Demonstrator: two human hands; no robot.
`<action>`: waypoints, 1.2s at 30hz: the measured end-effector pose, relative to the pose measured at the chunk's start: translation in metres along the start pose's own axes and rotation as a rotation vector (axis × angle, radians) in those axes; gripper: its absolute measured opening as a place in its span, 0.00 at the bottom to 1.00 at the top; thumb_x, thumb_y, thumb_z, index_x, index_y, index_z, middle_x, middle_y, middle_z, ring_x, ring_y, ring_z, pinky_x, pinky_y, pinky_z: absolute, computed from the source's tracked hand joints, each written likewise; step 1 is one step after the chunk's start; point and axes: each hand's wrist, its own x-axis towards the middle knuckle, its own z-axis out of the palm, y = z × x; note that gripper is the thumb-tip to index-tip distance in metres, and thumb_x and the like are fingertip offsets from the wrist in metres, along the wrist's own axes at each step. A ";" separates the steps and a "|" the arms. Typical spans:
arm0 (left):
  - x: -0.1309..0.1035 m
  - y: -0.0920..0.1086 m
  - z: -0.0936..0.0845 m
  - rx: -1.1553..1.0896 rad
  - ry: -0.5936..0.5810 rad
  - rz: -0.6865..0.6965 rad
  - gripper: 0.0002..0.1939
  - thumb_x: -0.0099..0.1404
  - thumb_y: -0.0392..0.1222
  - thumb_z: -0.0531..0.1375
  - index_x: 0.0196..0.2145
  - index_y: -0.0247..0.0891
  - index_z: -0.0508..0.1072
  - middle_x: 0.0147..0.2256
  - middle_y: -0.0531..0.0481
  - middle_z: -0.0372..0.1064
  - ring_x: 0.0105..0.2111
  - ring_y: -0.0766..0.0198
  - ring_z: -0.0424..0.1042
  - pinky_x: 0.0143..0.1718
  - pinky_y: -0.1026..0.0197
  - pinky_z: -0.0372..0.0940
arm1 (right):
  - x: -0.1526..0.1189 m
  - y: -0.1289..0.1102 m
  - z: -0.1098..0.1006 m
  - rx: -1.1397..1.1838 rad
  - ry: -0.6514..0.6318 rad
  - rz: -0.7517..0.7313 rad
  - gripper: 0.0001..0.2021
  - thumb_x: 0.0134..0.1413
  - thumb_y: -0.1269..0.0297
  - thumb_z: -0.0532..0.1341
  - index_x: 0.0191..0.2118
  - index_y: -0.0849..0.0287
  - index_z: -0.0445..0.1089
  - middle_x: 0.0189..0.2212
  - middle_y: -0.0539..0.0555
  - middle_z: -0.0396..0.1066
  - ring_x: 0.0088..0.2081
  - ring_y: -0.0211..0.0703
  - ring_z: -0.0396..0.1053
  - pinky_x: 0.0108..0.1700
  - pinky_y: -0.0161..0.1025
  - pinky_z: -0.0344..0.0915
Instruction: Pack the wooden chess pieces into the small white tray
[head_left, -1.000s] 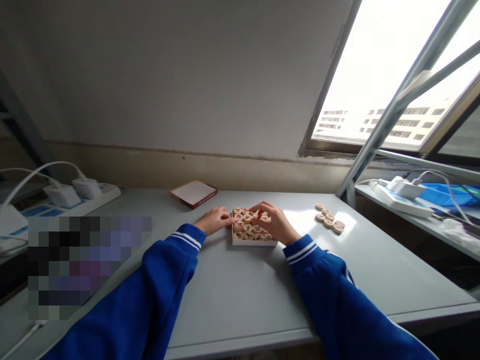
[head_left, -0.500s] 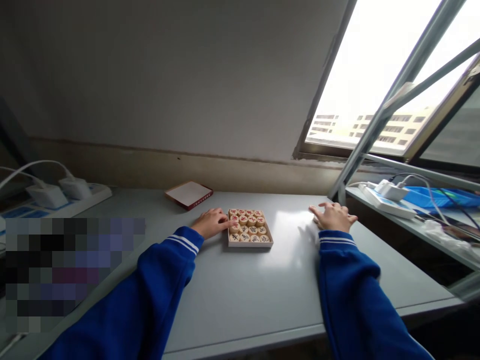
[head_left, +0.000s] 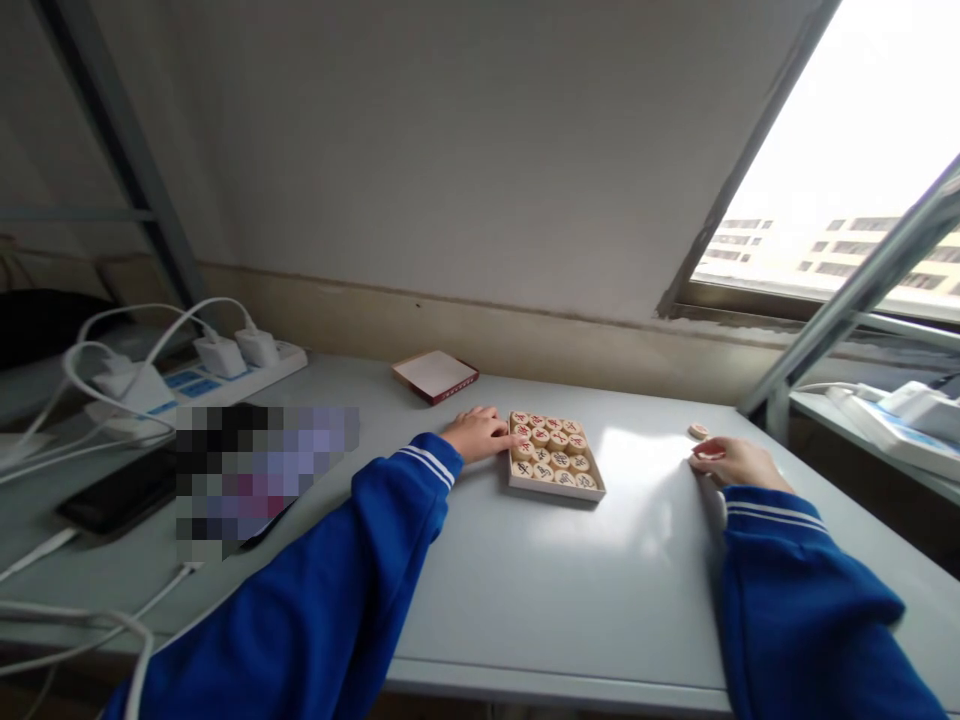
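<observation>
A shallow open box (head_left: 556,492) holds rows of round wooden Chinese chess pieces (head_left: 559,460), with red characters at the back and black ones at the front. At its left edge is my left hand (head_left: 480,434), fingers curled and one digit reaching over the rim onto the pieces. A single chess piece (head_left: 698,432) lies on the desk to the right, just beyond the fingertips of my right hand (head_left: 739,463). That hand rests low on the desk, its thumb and fingers drawn together; whatever may be between them is hidden.
The red-sided box lid (head_left: 436,377) lies upturned near the wall. To the left are a power strip (head_left: 281,368) with white chargers, looping cables (head_left: 157,345) and a dark phone (head_left: 124,495). A metal frame bar (head_left: 840,310) slants at the right by the window.
My view has turned left, so everything sits farther right. My right hand's spread fingers have drawn together and back, uncovering the single chess piece. My left hand stays at the box.
</observation>
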 end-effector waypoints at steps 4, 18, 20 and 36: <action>0.002 -0.001 -0.001 0.036 -0.067 0.004 0.26 0.64 0.56 0.36 0.41 0.45 0.68 0.40 0.47 0.61 0.44 0.58 0.59 0.47 0.52 0.55 | -0.007 -0.014 -0.003 0.164 -0.085 -0.007 0.04 0.32 0.69 0.63 0.23 0.58 0.69 0.25 0.53 0.72 0.30 0.44 0.69 0.36 0.40 0.62; 0.002 -0.004 0.000 0.231 -0.078 0.104 0.18 0.65 0.47 0.41 0.43 0.46 0.67 0.46 0.47 0.61 0.46 0.57 0.57 0.44 0.54 0.56 | -0.078 -0.140 0.026 0.417 -0.111 -0.825 0.11 0.50 0.60 0.58 0.41 0.54 0.66 0.40 0.52 0.67 0.34 0.37 0.67 0.39 0.38 0.61; 0.002 -0.003 0.000 0.208 -0.068 0.086 0.18 0.65 0.49 0.41 0.42 0.45 0.67 0.46 0.47 0.61 0.45 0.57 0.58 0.44 0.54 0.56 | -0.080 -0.140 0.028 0.332 -0.071 -0.819 0.11 0.50 0.59 0.58 0.41 0.53 0.65 0.41 0.52 0.67 0.37 0.39 0.67 0.41 0.40 0.59; 0.003 0.000 0.002 0.081 -0.062 -0.013 0.18 0.63 0.50 0.43 0.39 0.42 0.68 0.45 0.47 0.60 0.46 0.57 0.59 0.47 0.52 0.56 | -0.074 -0.130 0.026 0.236 -0.080 -0.722 0.07 0.55 0.63 0.52 0.36 0.55 0.65 0.37 0.52 0.71 0.37 0.42 0.67 0.40 0.42 0.56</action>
